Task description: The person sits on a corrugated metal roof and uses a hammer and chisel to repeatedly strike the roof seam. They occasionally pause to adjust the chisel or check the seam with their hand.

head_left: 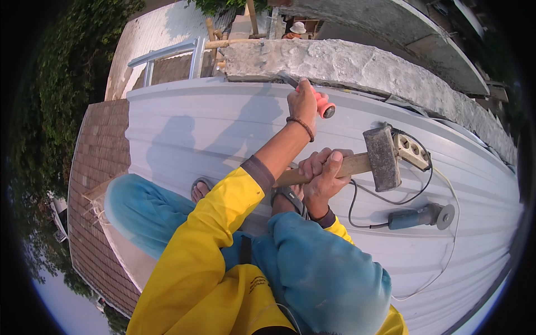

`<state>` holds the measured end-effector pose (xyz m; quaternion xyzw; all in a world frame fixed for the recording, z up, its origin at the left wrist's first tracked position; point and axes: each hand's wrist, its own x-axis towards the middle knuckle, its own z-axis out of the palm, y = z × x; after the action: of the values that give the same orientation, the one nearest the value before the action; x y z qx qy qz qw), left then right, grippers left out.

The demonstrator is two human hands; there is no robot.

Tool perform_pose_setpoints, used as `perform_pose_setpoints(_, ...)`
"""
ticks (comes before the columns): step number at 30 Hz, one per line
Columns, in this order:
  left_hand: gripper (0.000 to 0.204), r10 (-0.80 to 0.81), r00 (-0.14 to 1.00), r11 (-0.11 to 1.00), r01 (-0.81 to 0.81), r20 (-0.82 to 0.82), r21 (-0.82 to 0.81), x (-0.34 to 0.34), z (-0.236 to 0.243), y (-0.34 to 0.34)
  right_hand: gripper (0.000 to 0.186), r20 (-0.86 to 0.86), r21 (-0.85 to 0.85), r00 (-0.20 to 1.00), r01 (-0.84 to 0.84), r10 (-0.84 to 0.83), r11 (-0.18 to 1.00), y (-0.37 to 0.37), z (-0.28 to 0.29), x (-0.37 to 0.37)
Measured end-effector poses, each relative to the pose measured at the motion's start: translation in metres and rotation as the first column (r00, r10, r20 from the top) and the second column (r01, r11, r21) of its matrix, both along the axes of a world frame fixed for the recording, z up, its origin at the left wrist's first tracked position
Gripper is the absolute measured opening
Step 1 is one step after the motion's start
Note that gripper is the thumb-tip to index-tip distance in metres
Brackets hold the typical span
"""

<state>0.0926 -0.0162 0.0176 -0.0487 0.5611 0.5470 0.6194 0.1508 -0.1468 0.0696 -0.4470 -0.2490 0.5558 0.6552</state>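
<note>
My left hand (303, 105) is closed around a chisel with an orange hand guard (320, 100). Its blade points up and left to the lower edge of a rough concrete beam (335, 60); whether the tip touches is too small to tell. The chisel's round striking end faces toward me. Below it to the right, my right hand (325, 177) grips the wooden handle of a sledgehammer (383, 159). The heavy grey hammer head is raised to the right, apart from the chisel. My sandalled feet stand on the metal sheet roof (223, 117) under my arms.
A power strip (412, 151) lies beyond the hammer head. Nearer me rests an angle grinder (419, 216), its cord looping over the roof. A metal frame (196, 58) stands far left, beside bamboo poles. Tiled roofing (97, 162) slopes at left. Behind the beam shows a person's white hat (298, 27).
</note>
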Motion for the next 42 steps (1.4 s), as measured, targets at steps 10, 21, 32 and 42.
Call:
perform_pose_setpoints(10,0.033,0.02,0.999,1.0,-0.021,-0.033,-0.015,0.004,0.0,0.004,0.027,-0.081,-0.135,0.994,0.068,-0.079,0.989,-0.01,-0.005,0.016)
perform_pose_setpoints(21,0.033,-0.038,0.996,0.999,0.041,-0.085,0.032,-0.003,-0.013,0.002,0.027,-0.019,-0.27,0.997,-0.077,0.075,0.96,-0.017,-0.007,0.02)
perform_pose_setpoints(32,0.032,0.005,0.998,1.0,-0.005,-0.057,0.009,-0.026,0.001,0.013,0.024,-0.08,-0.436,0.966,-0.256,0.246,0.863,-0.009,-0.007,0.016)
perform_pose_setpoints(42,0.025,-0.034,0.999,0.998,0.035,-0.037,0.045,-0.016,0.007,0.017,0.025,0.068,-0.263,0.984,-0.139,0.162,0.955,0.0,0.008,0.02)
